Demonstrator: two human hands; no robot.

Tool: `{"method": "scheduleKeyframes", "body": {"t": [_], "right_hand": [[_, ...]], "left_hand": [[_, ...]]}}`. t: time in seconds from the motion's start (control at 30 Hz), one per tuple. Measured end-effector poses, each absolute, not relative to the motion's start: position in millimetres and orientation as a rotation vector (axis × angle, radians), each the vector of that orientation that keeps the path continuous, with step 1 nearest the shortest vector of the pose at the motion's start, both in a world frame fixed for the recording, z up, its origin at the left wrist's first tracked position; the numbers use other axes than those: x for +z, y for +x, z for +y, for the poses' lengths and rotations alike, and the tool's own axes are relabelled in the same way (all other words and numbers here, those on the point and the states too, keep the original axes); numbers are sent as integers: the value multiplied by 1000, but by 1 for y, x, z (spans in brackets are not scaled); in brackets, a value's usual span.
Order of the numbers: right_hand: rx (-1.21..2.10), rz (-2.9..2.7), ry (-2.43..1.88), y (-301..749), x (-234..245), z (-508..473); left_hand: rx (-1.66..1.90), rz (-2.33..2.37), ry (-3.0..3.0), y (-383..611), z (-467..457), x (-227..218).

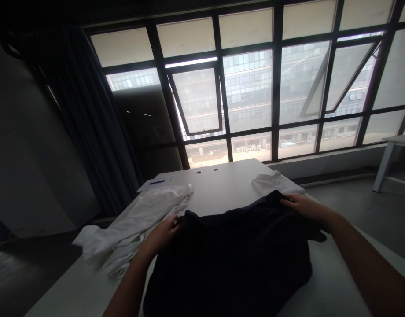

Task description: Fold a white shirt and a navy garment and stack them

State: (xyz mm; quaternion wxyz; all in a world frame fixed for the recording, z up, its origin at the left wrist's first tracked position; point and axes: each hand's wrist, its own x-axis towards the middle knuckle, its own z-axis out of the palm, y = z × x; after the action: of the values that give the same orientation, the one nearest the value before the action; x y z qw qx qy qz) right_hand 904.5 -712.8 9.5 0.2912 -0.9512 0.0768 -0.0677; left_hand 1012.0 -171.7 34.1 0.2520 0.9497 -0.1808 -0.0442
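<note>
Two hands grip far edge of dark garment (232, 259) on white table (222, 185): left hand (163, 233) pinches left corner, right hand (304, 207) pinches right corner. Cloth looks soft, light, limp; corners best hold.

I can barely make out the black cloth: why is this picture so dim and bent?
Head view: bright window backlights the dark garment, hiding its detail; left hand and right hand holding its edge show clearly; wide-angle distortion bows the window bars; white garment blurs at left.

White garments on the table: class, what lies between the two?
Head view: bare tabletop lies between the left white garment and the right white garment; the dark garment lies nearer the camera.
</note>
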Motion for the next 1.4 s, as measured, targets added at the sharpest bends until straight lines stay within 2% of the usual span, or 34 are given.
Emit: {"method": "scheduleKeyframes", "body": {"t": [0.1,0.23,0.37,0.47,0.57,0.63,0.8,0.87,1.03,1.13,1.27,1.4], "right_hand": [[-112,377,-2802,923,-16,-709],[-126,393,-2848,932,-38,-690],[-81,42,-2771,935,-56,-648],[56,-113,-2746,937,-71,-622],[94,-42,-2850,938,-76,-618],[85,-9,-2891,938,-72,-626],[103,122,-2936,934,-58,-656],[75,176,-2934,933,-58,-663],[-68,239,-2860,938,-52,-682],[-224,369,-2797,940,-42,-710],[-399,672,-2709,934,-35,-755],[-518,847,-2656,931,-38,-764]], "left_hand": [[48,-389,2843,1023,-175,18],[-245,-501,2782,1022,-174,2],[-521,-461,2805,1019,-171,-9],[-623,-503,2810,1017,-172,-11],[-662,-569,2763,1015,-173,-7],[-595,-637,2712,1015,-175,-3],[55,-589,2631,1026,-180,7],[125,-538,2560,1031,-179,8],[-251,-509,2572,1037,-161,-1],[-327,-451,2657,1038,-149,-3],[-604,-457,2635,1031,-145,8],[-774,-514,2354,1018,-146,22]]}}
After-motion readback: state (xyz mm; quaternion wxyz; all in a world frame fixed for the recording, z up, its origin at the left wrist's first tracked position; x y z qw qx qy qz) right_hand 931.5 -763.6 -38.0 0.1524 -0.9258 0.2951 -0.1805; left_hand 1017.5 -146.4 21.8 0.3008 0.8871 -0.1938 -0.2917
